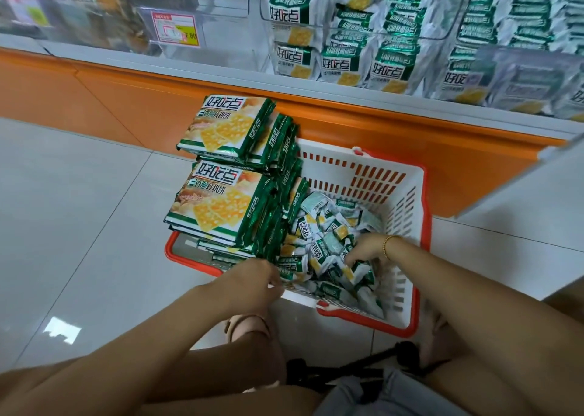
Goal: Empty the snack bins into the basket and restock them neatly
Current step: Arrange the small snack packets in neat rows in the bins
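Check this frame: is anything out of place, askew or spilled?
The two stacks of big packs rise above the left rim of the basket and overhang it, so they look unsteady. The small packets beside them lie in a loose jumble. Nothing has spilled onto the floor.

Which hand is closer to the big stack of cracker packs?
Left. The left hand is just beside the near edge of the big stack; the right hand is farther right, down in the small packets.
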Demonstrator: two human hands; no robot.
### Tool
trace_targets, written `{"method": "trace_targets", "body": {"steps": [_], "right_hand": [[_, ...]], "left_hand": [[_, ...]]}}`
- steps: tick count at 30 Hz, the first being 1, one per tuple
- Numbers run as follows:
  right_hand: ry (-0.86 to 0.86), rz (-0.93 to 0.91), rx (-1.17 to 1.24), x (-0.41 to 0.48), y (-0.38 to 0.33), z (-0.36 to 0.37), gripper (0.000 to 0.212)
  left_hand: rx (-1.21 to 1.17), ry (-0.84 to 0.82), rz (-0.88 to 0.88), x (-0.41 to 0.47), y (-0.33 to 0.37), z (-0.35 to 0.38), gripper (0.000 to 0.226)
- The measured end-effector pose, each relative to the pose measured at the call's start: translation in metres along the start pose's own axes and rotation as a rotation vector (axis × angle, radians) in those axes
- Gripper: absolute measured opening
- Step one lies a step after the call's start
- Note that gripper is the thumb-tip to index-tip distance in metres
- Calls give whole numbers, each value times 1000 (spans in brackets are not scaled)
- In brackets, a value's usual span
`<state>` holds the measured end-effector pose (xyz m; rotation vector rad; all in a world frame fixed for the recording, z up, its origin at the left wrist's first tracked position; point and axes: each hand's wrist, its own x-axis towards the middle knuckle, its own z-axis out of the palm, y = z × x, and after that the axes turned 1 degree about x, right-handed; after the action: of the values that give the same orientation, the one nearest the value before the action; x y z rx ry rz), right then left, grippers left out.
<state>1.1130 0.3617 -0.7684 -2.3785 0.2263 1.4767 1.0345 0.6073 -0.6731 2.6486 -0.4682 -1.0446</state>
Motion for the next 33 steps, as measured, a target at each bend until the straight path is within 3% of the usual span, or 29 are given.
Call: {"method": "trace_targets", "body": {"steps": [2, 4, 8, 10, 12, 13, 15, 16, 19, 23, 28, 33], "right_hand": [[-20, -33, 120, -6, 1, -4, 76], [-68, -98, 257, -16, 0, -10, 75], [-200, -325, 696, -50, -8, -35, 44], [-266, -467, 878, -65, -9, -49, 57], [-387, -570, 983, -83, -10, -60, 78], [-405, -603, 994, -96, -12, -65, 73], [-404, -653, 1049, -118, -15, -73, 29], [-401, -671, 1092, -125, -14, -76, 22], [-349, -802, 1129, -140, -12, -84, 33], [-177, -832, 1094, -140, -3, -101, 49], [97, -875, 980, -150, 2, -105, 28], [419, -898, 1005, -159, -4, -111, 64]], "left_hand": [[-21, -12, 3, 0, 3, -1, 29], [-81, -35, -15, 3, 7, -5, 28], [-276, 37, -63, 15, 19, -21, 30], [-486, 103, -120, 20, 28, -33, 37], [-881, 87, -170, 22, 36, -45, 43], [-1072, 61, -179, 21, 40, -51, 44], [-1287, 33, -153, 23, 45, -62, 47], [-1345, 27, -137, 24, 48, -68, 48], [-1432, 39, -105, 25, 60, -85, 45], [-1447, 177, -47, 28, 77, -101, 8], [-1437, 362, -50, 42, 98, -106, 1], [-1542, 404, 45, 46, 127, -124, 29]]}}
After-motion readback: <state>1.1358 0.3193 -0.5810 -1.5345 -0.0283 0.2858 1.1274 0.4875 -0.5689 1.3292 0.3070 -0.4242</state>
